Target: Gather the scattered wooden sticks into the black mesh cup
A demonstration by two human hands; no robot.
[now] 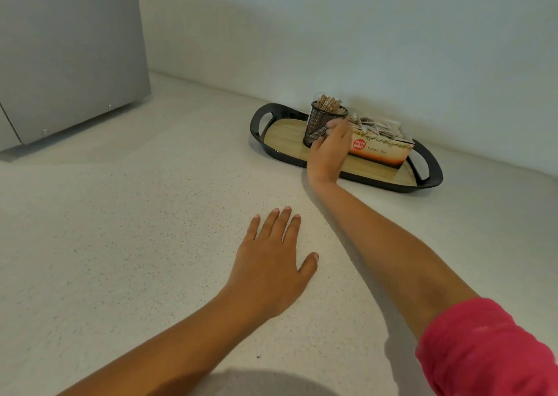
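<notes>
Wooden sticks (329,104) fill the cup (323,125); right hand (330,151), fingers curled round it, should steady it upright while left hand (271,272) rests flat, empty.

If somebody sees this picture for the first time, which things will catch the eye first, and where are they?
The right hand reaches far forward and wraps the black mesh cup, full of wooden sticks, on the black tray against the wall. A ginger tea box stands right of the cup. Nearer, the left hand lies flat on the pale counter.
</notes>
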